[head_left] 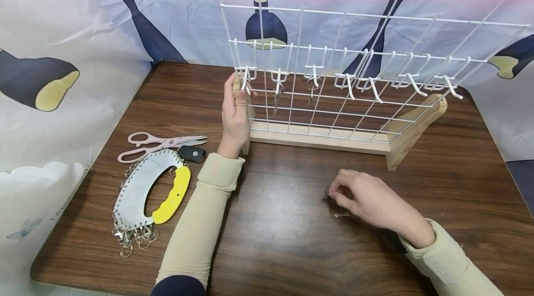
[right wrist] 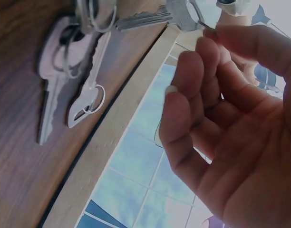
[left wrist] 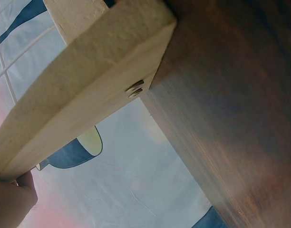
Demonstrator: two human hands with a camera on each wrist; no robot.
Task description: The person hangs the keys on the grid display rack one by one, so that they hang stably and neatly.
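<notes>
Right grip (head_left: 371,199) has the wire ring of a silver metal key (right wrist: 181,15) pinched between thumb and fingertip, low over the brown wood-grain surface (head_left: 271,245). Key sits left of the fingertips, long axis running out from the pinch, blade outward. Key offset I'd watch: white wire grid rack with hooks (head_left: 346,50) is ahead, well apart. Left grip (head_left: 235,117) is wrapped on its pale wooden side panel (left wrist: 88,71), farther from the key. Loose metal keys (right wrist: 87,99) lie near the right grip.
</notes>
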